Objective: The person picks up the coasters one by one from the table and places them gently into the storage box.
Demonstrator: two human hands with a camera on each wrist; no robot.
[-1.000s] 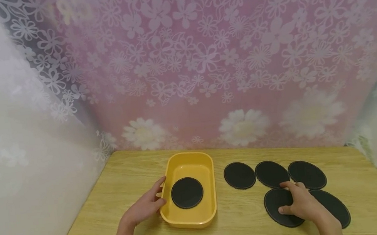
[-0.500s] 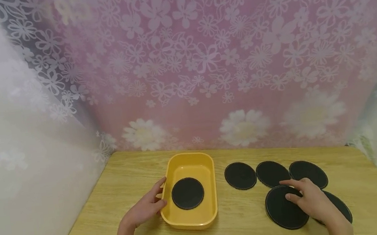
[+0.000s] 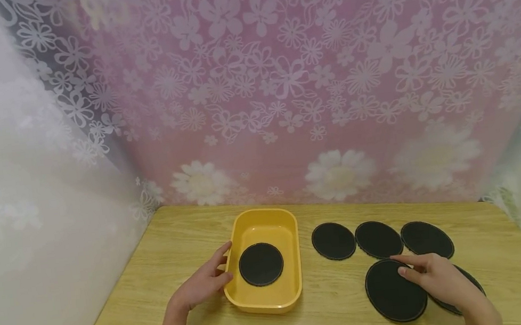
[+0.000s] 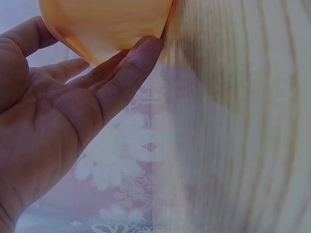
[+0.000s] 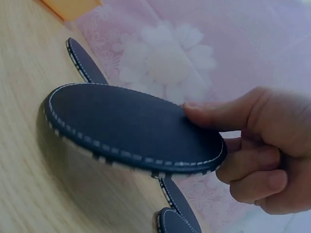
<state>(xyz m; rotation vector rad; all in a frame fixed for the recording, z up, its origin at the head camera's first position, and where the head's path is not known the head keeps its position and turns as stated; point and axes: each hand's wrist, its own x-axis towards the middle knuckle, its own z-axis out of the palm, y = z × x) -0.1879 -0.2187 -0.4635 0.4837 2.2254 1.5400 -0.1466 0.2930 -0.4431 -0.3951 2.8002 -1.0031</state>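
My right hand (image 3: pixel 439 276) pinches a round black coaster (image 3: pixel 395 292) with pale edge stitching, thumb on its upper face. In the right wrist view this coaster (image 5: pixel 131 128) is tilted and raised off the table, its other fingers curled beneath. My left hand (image 3: pixel 202 284) rests its fairly straight fingers against the left side of a yellow tray (image 3: pixel 299 281). Inside the tray lies another black coaster (image 3: pixel 261 264). The left wrist view shows the fingertips (image 4: pixel 146 51) touching the tray's outer wall.
Behind the held coaster, three coasters lie in a row: a left one (image 3: pixel 334 241), a middle one (image 3: pixel 378 239) and a right one (image 3: pixel 427 240). Another coaster (image 3: pixel 467 283) is partly hidden under my right hand. A flowered cloth (image 3: pixel 254 104) hangs behind the wooden table (image 3: pixel 335 309).
My right hand has taken the near coaster by its edge, lifted it and tilted it, shifting slightly right. The left hand stays at the tray.
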